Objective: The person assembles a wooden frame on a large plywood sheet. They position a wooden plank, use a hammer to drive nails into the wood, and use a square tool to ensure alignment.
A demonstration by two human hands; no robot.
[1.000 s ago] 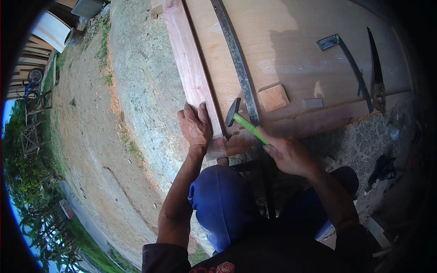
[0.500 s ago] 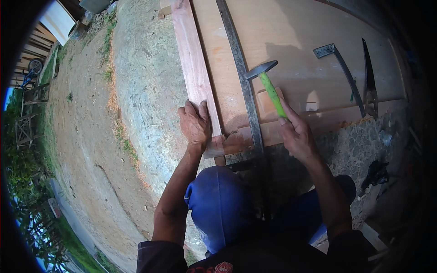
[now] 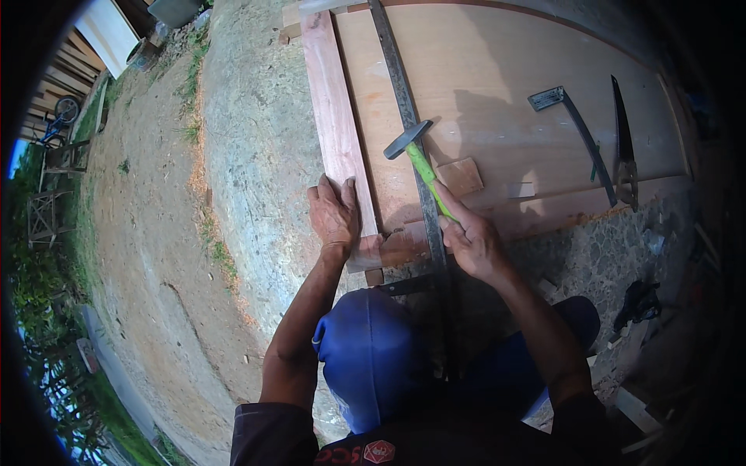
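My left hand (image 3: pixel 334 216) grips the near end of a long, pinkish wooden board (image 3: pixel 336 116), with its fingers at the left edge and the thumb on the right side. That board lies along the left side of a pale wooden panel (image 3: pixel 497 85). In my right hand (image 3: pixel 475 242) is a hammer (image 3: pixel 423 167) with a green handle and a dark metal head. The hammer head hangs over a long metal bar (image 3: pixel 406 101) that crosses the panel; whether they touch I cannot tell. A small wooden block (image 3: pixel 374 276) sits by the board's near end.
A flat wood piece (image 3: pixel 460 177), a try square (image 3: pixel 579 128) and a handsaw (image 3: pixel 624 144) lie on the panel to the right. A dark object (image 3: pixel 639 303) rests on the ground at right. My knee in blue cloth (image 3: pixel 361 342) is close below the panel.
My right hand has brought the hammer left and slightly down, so its head is now over the metal bar. My left hand stays on the board. The view has shifted slightly.
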